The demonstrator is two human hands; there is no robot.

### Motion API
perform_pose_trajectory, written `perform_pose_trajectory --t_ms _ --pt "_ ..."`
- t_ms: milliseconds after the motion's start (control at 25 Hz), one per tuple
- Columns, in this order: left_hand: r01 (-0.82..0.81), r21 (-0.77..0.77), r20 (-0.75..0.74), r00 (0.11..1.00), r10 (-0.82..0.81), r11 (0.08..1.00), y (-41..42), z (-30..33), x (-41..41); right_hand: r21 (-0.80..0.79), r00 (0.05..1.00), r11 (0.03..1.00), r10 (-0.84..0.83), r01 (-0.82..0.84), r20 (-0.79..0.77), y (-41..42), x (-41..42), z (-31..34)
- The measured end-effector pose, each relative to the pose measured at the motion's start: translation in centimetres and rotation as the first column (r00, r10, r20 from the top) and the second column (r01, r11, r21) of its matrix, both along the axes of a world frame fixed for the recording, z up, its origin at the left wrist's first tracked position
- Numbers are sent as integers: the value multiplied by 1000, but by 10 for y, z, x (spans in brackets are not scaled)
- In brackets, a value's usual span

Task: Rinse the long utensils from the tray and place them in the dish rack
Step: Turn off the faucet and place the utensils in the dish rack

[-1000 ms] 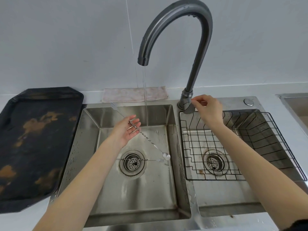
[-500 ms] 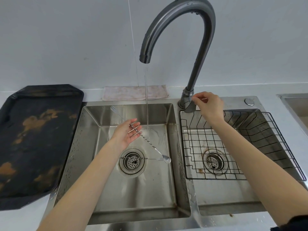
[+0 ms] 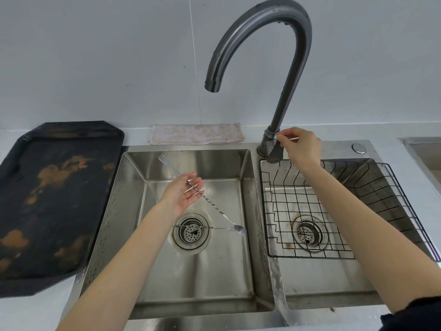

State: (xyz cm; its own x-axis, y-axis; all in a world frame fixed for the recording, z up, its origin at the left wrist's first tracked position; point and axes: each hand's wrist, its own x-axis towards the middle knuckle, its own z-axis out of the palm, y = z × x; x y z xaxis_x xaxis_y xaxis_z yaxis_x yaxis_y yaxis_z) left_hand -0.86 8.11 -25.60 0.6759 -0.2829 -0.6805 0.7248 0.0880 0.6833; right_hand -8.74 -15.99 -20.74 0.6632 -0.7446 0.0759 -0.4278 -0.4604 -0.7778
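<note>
Twisted bar spoon (image 3: 214, 207) between left hand (image 3: 182, 195) fingers over steel sink (image 3: 133, 211); right hand (image 3: 301, 146) pinching faucet lever (image 3: 274, 149).

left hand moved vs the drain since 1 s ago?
No. The left hand holds the twisted spoon at the same spot just up-left of the left basin's drain; only the camera shifted slightly.

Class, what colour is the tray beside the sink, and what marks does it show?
The tray is black with orange-brown rusty blotches; head view.
</note>
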Motion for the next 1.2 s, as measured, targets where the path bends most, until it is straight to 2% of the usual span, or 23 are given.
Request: perform_pose_trajectory --t_ms 360,480,600,760,880,1000,1200 --pt "-16 -11 12 1000 16 1000 6 8 -4 -26 999 1000 -2 1 -45 3 1 4" --pt "-20 -21 14 1000 20 1000 7 10 -5 -90 1000 996 -9 10 17 11 -1 4" --pt "-27 -26 10 1000 27 999 8 10 -6 -133 993 987 97 -87 72 31 0 7" --pt "-22 -24 1 1000 22 999 10 9 -8 -109 936 931 342 -349 -79 74 -3 -2" --pt "-22 -36 -5 1000 22 999 11 8 -9 15 813 844 521 -536 -261 109 -10 -21" --pt "-20 -43 0 1000 20 999 14 9 -10 89 739 813 563 -575 -370 130 -17 -35" --pt "-43 -61 5 999 44 997 18 9 -12 46 751 822 540 -567 -380 139 -20 -37"
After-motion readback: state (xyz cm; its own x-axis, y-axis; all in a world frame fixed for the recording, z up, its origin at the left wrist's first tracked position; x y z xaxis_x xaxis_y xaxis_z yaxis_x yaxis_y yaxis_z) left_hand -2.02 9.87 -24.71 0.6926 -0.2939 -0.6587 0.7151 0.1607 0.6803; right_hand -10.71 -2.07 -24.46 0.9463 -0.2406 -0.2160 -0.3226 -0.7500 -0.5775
